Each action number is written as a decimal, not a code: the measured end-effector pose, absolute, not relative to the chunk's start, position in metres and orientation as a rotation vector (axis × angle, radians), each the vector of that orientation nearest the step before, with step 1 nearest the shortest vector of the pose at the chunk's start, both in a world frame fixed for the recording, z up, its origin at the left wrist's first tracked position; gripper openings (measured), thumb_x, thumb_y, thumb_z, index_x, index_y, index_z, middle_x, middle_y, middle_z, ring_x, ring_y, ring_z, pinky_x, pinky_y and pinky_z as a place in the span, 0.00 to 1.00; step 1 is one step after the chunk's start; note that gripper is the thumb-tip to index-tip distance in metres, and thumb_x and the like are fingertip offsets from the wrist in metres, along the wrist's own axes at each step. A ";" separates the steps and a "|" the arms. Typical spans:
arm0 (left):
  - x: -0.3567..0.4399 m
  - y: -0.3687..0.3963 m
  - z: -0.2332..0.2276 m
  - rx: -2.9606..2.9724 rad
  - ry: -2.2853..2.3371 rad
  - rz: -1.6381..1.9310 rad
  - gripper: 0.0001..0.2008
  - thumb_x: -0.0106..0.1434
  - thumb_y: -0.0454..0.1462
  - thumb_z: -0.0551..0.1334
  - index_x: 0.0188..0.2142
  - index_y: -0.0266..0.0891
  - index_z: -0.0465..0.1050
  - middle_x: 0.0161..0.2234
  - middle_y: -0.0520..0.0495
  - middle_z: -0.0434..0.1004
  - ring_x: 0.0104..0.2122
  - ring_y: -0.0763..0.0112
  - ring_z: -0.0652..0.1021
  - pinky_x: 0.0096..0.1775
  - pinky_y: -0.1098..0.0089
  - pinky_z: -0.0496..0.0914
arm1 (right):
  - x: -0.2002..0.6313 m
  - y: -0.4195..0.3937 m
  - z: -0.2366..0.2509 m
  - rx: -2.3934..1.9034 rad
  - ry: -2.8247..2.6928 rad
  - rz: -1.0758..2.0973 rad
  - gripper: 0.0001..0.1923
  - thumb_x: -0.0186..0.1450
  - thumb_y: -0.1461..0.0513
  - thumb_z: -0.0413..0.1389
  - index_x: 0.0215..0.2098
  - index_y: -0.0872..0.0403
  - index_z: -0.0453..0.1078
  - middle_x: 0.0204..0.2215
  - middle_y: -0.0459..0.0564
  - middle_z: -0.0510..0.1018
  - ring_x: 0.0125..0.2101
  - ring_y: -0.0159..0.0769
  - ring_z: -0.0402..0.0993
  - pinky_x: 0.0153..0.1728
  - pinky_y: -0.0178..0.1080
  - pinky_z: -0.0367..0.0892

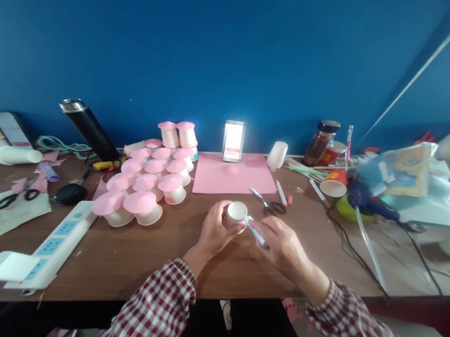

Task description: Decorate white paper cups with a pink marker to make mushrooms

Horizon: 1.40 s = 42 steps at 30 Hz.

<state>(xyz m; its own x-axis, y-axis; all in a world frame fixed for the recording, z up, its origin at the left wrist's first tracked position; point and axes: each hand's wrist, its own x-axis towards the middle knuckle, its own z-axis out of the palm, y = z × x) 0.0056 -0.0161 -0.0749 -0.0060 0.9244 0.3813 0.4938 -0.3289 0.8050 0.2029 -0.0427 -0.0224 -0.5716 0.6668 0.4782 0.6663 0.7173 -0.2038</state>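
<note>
My left hand point(219, 228) is wrapped round a small white paper cup point(237, 211), its round opening facing up toward me. In my right hand point(281, 243) is a slim white-and-blue tube point(257, 232), pinched between thumb and fingers. The tube's white tip is at the right side of the cup's rim; whether it touches cannot be made out. Just beyond my hands lie scissors point(266, 202) with dark handles. A stack of pink paper point(234, 178) sits behind them, with a pink paper disc point(231, 169) on top.
To the left stand several white cups topped with pink paper cones point(140, 201). A power strip point(55, 245), a black flask point(90, 130) and another pair of scissors point(15, 198) lie further left. Upside-down cups point(278, 153), a jar point(320, 143) and a blue glue gun point(365, 199) are right.
</note>
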 end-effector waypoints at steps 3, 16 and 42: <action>0.005 -0.016 -0.076 1.829 1.461 1.285 0.28 0.50 0.44 0.69 0.48 0.41 0.63 0.46 0.43 0.71 0.46 0.59 0.73 0.48 0.58 0.68 | 0.204 -0.043 -0.021 -1.059 -2.260 0.040 0.18 0.62 0.68 0.52 0.51 0.54 0.68 0.35 0.53 0.73 0.35 0.40 0.70 0.37 0.42 0.71; 0.006 -0.016 -0.076 1.795 1.455 1.299 0.29 0.49 0.45 0.70 0.48 0.42 0.64 0.45 0.44 0.72 0.45 0.60 0.74 0.45 0.61 0.69 | 0.196 -0.041 -0.029 -1.119 -2.137 -0.017 0.16 0.64 0.64 0.53 0.51 0.56 0.68 0.36 0.54 0.75 0.35 0.40 0.73 0.37 0.42 0.72; 0.007 -0.016 -0.075 1.809 1.502 1.314 0.29 0.48 0.49 0.70 0.46 0.41 0.65 0.43 0.45 0.72 0.43 0.61 0.73 0.44 0.61 0.68 | 0.181 -0.045 -0.033 -1.226 -1.916 0.201 0.11 0.63 0.61 0.55 0.45 0.53 0.70 0.39 0.51 0.79 0.37 0.38 0.77 0.40 0.38 0.72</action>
<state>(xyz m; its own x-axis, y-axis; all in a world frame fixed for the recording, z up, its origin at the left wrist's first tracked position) 0.0065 -0.0156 -0.0750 -0.0439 0.9232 0.3817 0.5010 -0.3102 0.8080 0.1814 -0.0447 -0.0326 -0.1772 0.8114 0.5570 0.6783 0.5107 -0.5283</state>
